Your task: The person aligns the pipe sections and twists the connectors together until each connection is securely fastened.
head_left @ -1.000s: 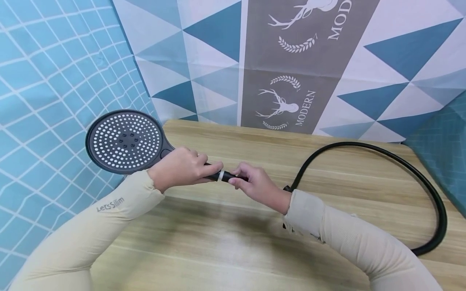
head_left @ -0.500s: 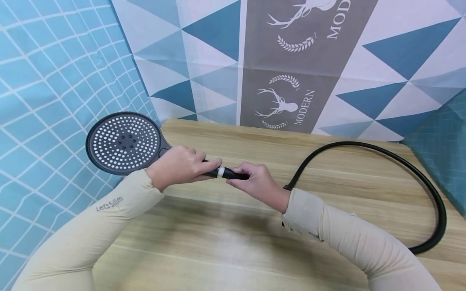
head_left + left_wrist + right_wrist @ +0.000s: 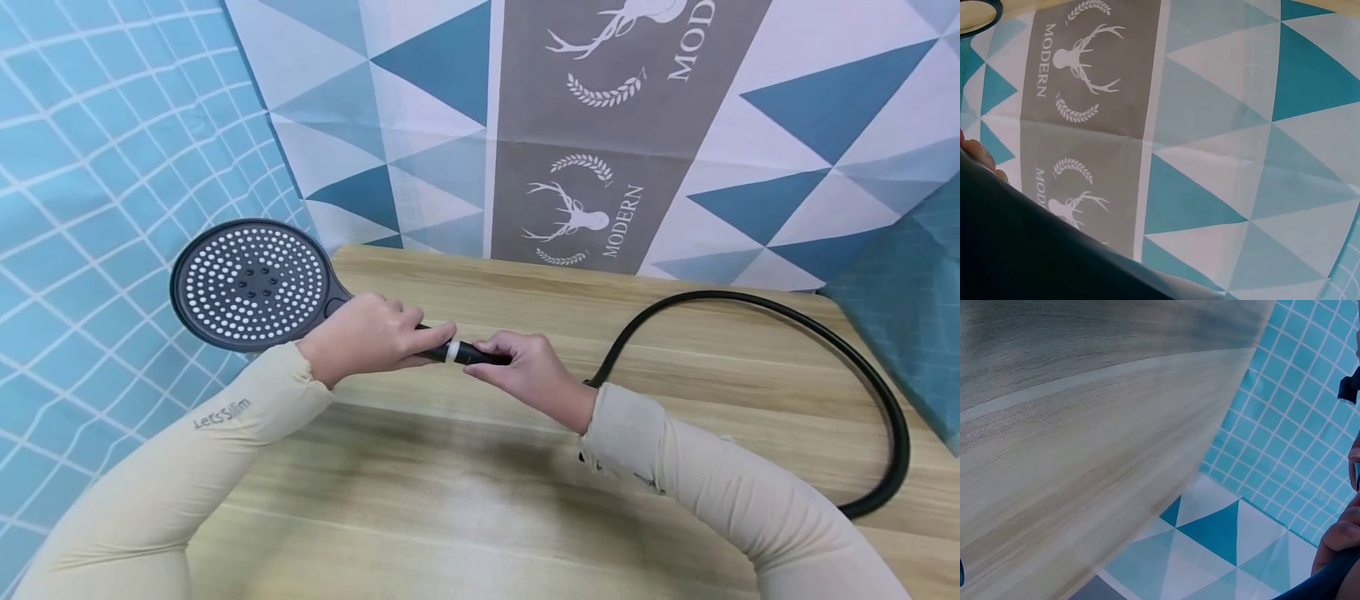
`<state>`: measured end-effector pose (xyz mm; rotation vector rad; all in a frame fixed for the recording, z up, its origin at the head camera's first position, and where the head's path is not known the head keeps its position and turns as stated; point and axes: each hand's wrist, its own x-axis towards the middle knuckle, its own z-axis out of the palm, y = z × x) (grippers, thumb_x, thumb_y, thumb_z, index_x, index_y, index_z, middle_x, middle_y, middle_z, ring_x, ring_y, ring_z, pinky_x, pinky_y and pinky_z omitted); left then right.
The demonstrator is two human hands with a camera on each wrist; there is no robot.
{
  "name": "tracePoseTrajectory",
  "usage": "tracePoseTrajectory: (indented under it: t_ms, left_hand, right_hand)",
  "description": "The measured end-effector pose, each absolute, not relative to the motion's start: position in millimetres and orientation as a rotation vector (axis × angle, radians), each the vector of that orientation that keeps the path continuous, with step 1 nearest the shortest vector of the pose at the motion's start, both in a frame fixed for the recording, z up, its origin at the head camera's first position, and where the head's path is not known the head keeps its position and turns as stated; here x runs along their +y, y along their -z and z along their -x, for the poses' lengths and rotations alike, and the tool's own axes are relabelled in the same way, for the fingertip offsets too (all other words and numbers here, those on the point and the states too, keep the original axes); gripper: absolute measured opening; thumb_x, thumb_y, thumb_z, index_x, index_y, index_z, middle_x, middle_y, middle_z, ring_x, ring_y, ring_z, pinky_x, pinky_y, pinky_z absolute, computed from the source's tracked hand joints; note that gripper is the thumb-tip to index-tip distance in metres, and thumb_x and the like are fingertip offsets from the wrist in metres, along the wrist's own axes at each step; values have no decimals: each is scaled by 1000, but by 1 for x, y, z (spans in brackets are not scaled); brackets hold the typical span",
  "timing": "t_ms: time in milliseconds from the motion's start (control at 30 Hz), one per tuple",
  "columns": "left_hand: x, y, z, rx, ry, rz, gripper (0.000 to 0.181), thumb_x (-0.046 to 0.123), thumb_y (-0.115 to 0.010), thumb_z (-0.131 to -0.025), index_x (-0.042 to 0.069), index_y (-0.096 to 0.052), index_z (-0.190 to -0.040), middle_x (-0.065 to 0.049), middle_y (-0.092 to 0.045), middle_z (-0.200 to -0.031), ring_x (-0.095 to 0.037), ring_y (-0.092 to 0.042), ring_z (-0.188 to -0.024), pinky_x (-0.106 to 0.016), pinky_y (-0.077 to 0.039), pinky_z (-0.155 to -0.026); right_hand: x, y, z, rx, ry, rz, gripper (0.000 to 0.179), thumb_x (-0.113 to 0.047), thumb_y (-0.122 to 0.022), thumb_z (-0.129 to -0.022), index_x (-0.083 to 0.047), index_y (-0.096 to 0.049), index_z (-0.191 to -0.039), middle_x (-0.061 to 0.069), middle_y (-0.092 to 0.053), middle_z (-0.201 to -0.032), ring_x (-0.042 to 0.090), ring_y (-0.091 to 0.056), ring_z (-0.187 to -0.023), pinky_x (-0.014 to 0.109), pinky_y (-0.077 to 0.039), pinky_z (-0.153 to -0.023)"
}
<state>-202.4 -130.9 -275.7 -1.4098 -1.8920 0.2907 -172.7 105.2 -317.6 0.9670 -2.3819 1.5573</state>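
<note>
In the head view a dark grey shower head [image 3: 251, 285] with white nozzle dots is held up at the left, its face towards the camera. My left hand [image 3: 375, 337] grips its black handle, forefinger lying along it. A pale ring [image 3: 452, 351] shows just beyond that finger. Right of the ring, my right hand [image 3: 528, 371] pinches a black connector [image 3: 483, 357] between thumb and fingers, in line with the handle. Whether the two parts are screwed together I cannot tell. Only a few fingertips [image 3: 979, 153] show in the left wrist view, and some fingers [image 3: 1341, 534] in the right.
A black hose [image 3: 832, 329] runs from behind the right wrist and loops over the wooden table [image 3: 465, 517] on the right. Blue tile-patterned cloth [image 3: 90, 208] stands at the left, a triangle-patterned backdrop [image 3: 427, 108] behind.
The right thumb and fingers have shifted slightly round the connector, showing more of it. The shower head has moved a little up and left. Both hands keep their holds.
</note>
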Motion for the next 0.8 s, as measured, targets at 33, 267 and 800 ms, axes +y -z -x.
tracePoseTrajectory:
  t_ms: [33, 267, 800]
  left_hand:
    - [-132, 276, 203, -1890, -294, 1410, 44, 36, -81, -76, 13, -55, -104, -4, -46, -57, -15, -41, -38, -25, -31, -35]
    - [-135, 279, 205, -1896, -308, 1417, 44, 37, -80, -76, 14, -55, -104, -4, -46, -57, -15, -40, -38, -25, -31, -35]
    - [-140, 286, 210, -1881, -274, 1429, 45, 39, -17, -107, 15, -55, -101, -2, -44, -55, -13, -36, -37, -25, -28, -36]
  right_hand:
    - [104, 318, 173, -2389, -1561, -969, 15, 2, -76, -79, 7, -71, -91, 20, -72, -94, 15, -68, -74, 22, -52, -60]
    - [100, 319, 175, -2466, -1693, -866, 12, 2, -75, -80, 7, -70, -90, 20, -72, -99, 20, -70, -81, 22, -53, -65]
    - [97, 318, 182, -2554, -1843, -823, 15, 1, -74, -81, 6, -71, -94, 12, -72, -80, 6, -55, -61, 21, -42, -55]
